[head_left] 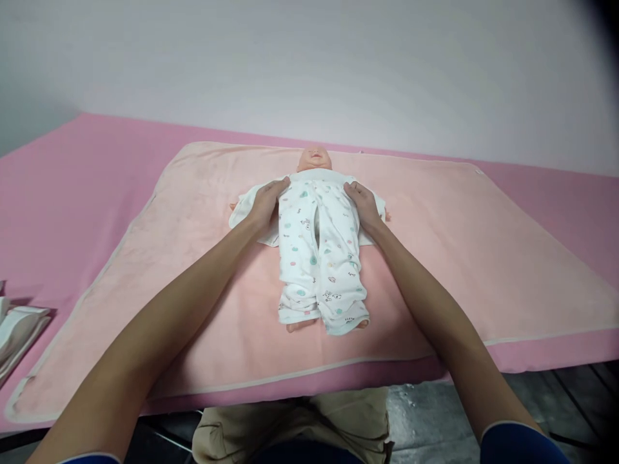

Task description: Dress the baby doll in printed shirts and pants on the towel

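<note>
A baby doll (314,158) lies on its back on a light pink blanket (459,245), head toward the wall. It wears white patterned trousers (316,258) pulled up high on its body. My left hand (267,201) grips the trousers' waistband at the doll's left side in the picture, fingers curled over the edge. At the other side my right hand (362,202) holds the waistband the same way. A white garment (244,209) spreads out under the doll's arms. The doll's feet (300,325) peek out below the trouser legs.
The blanket covers a darker pink mattress (72,180) against a pale wall. Folded white cloths (19,328) lie at the mattress's left edge. A dark floor and my beige-clad knees (294,432) show below the near edge.
</note>
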Action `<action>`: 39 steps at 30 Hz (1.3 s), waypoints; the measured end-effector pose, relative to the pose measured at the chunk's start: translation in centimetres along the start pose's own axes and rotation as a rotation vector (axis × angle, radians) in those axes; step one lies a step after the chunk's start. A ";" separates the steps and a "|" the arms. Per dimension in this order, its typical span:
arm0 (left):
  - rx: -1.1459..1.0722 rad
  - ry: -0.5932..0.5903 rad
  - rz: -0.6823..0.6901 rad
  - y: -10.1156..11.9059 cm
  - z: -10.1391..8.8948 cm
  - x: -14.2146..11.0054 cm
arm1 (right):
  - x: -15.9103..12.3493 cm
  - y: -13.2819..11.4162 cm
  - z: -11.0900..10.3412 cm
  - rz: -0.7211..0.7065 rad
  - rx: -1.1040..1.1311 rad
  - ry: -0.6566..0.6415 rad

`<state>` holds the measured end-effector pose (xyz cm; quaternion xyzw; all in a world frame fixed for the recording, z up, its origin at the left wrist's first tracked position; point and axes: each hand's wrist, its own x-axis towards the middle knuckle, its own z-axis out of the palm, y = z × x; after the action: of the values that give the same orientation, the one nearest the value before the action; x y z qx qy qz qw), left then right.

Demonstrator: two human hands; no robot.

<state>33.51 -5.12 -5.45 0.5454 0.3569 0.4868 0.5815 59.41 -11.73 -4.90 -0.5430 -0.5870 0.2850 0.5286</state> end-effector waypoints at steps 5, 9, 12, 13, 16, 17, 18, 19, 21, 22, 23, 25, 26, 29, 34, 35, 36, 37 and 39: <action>0.189 -0.073 0.214 1.5 0.8 2.9 | 3.1 -1.8 -0.6 -0.055 -0.097 -0.132; 0.465 0.005 0.313 1.5 1.6 4.6 | 5.3 -2.1 0.5 0.266 -0.210 -0.027; 0.700 0.025 0.428 2.1 1.2 1.6 | 2.0 -4.4 0.8 0.153 -0.423 0.133; 0.751 0.016 0.475 2.5 0.8 -0.4 | -0.3 -5.7 0.8 -0.011 -0.472 0.176; 0.867 -0.115 0.492 3.7 -0.8 -8.4 | -9.4 -9.9 0.8 -0.361 -0.464 -0.160; 0.904 -0.172 0.467 3.9 -1.4 -11.2 | -12.5 -10.8 0.8 -0.416 -0.484 -0.375; 0.938 -0.232 0.442 4.0 -2.0 -14.0 | -15.3 -11.4 0.8 -0.471 -0.531 -0.522; 0.968 -0.294 0.426 3.9 -2.5 -16.4 | -17.7 -11.4 0.9 -0.501 -0.616 -0.592; 1.024 -0.395 0.422 3.4 -3.1 -20.2 | -20.9 -10.4 1.2 -0.533 -0.760 -0.594; 1.052 -0.430 0.429 3.0 -3.2 -21.6 | -21.8 -9.5 1.5 -0.532 -0.812 -0.553; 1.080 -0.454 0.439 2.7 -3.2 -22.5 | -22.3 -8.6 1.8 -0.529 -0.842 -0.509; 1.131 -0.479 0.467 2.2 -2.9 -23.7 | -22.5 -7.4 2.5 -0.525 -0.837 -0.455; 1.151 -0.483 0.484 2.1 -2.7 -24.0 | -22.5 -7.1 2.8 -0.523 -0.808 -0.445; 1.171 -0.473 0.532 2.3 -2.2 -24.8 | -22.7 -7.6 3.4 -0.475 -0.672 -0.394; 1.205 -0.387 0.549 3.3 -2.1 -26.9 | -24.0 -9.1 3.4 -0.437 -0.666 -0.278; 1.227 -0.375 0.542 3.4 -2.2 -27.4 | -24.3 -9.1 3.0 -0.454 -0.687 -0.273; 1.255 -0.367 0.535 3.5 -2.3 -27.9 | -24.7 -9.0 2.5 -0.472 -0.701 -0.270; 1.287 -0.358 0.531 3.7 -2.3 -28.4 | -25.1 -8.8 1.8 -0.484 -0.705 -0.267; 1.340 -0.331 0.546 3.9 -1.9 -29.3 | -25.8 -8.2 0.2 -0.481 -0.698 -0.251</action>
<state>23.05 -32.80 -5.29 0.9189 0.3368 0.2033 0.0288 52.65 -37.99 -5.53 -0.4982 -0.8173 0.0024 0.2896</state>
